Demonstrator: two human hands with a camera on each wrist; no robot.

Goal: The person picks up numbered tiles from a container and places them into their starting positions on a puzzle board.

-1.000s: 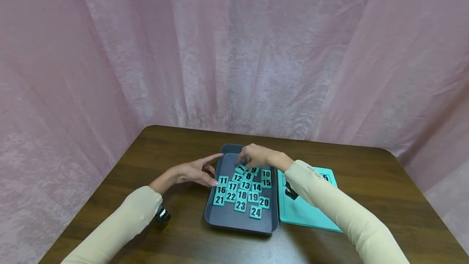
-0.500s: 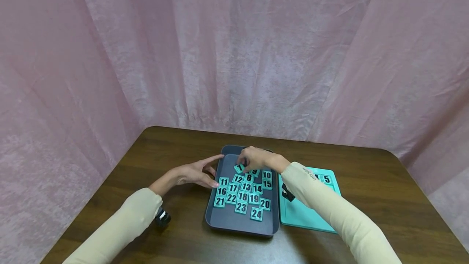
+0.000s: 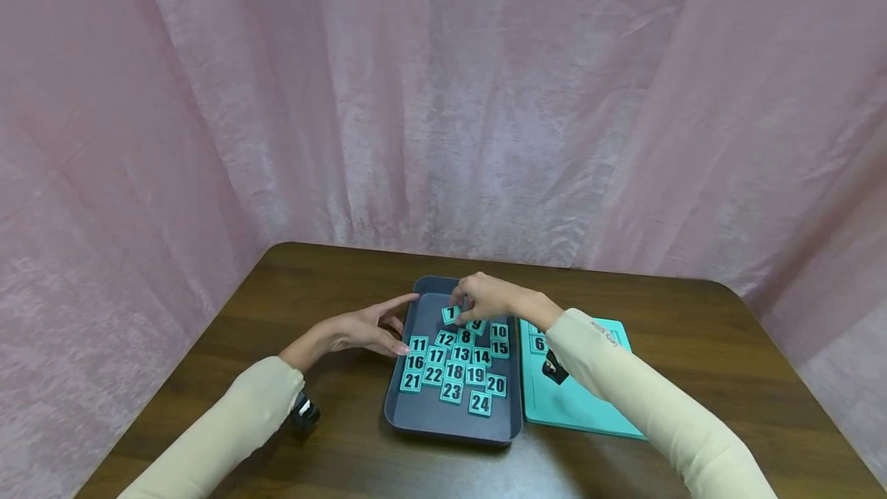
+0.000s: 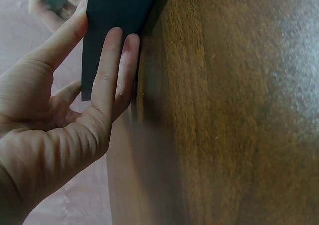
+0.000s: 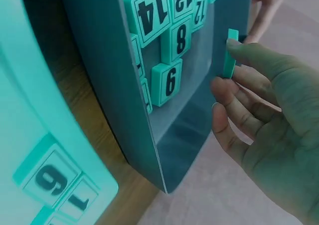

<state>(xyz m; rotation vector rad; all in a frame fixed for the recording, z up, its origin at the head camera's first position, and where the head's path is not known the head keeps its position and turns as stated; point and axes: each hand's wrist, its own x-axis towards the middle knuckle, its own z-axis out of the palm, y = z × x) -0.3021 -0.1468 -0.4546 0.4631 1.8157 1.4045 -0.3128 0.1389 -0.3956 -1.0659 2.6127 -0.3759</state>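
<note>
In the head view my right hand is over the far part of a dark grey tray. It pinches a turquoise number tile marked 7 between thumb and fingers. In the right wrist view that tile stands edge-on, apart from tile 9 and tile 8. My left hand is at the tray's left side, thumb and index finger spread along the rim. Two straight fingers touch the tray's outer wall in the left wrist view.
Several more numbered tiles, such as 24, lie face up in the tray. A turquoise board sits close to the tray's right side, partly under my right forearm, with tile 6 on it. The wooden table ends at a pink curtain.
Tile 7 has shifted slightly left and up, away from tiles 8 and 9, in the right hand's pinch. The left hand keeps its place at the tray.
</note>
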